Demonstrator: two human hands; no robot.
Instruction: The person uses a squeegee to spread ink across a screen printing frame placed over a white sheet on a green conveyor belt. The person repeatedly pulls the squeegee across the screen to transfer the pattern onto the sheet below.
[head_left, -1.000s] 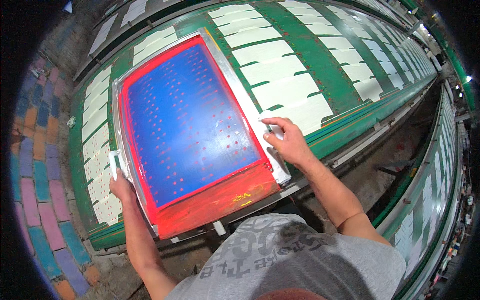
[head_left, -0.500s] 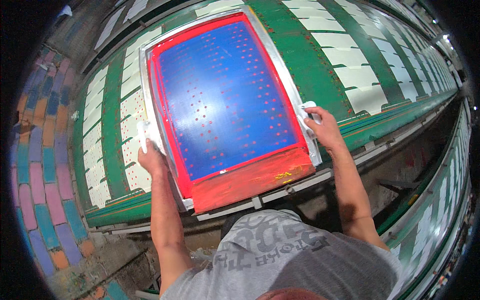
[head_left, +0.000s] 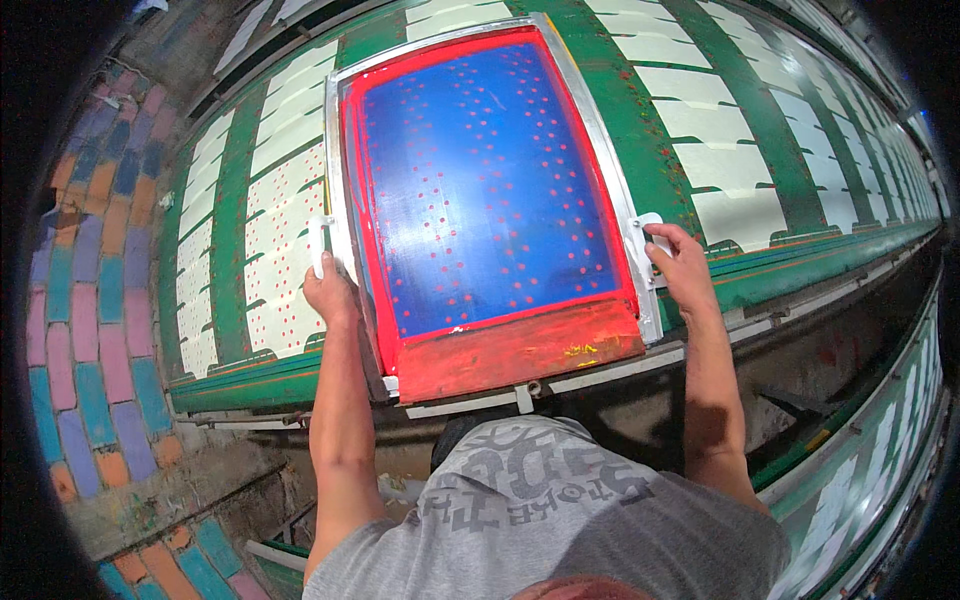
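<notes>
A screen-printing frame [head_left: 632, 290] lies across the long green table in front of me. Its blue mesh [head_left: 480, 200] is bordered by red ink and shows scattered red dots. At its near end is a red-smeared flap [head_left: 520, 362] with yellow marks. On the frame's left side, my left hand [head_left: 328, 288] is closed around a white handle [head_left: 317, 243], thumb along it. My right hand [head_left: 680, 262] is closed on the matching white handle [head_left: 640, 232] at the right side, fingers curled over it. What lies under the frame is hidden.
The green table [head_left: 232, 240] carries rows of white sheets [head_left: 735, 200]; those left of the frame [head_left: 285, 240] bear red dots. A pale rail [head_left: 590, 373] runs along its near edge. Another table with white sheets stands at lower right. Painted bricks [head_left: 85, 320] cover the floor at left.
My view has turned slightly, so table, frame and hands sit farther right in the picture. Both hands remain on the handles; I cannot tell whether the frame moved along the table.
</notes>
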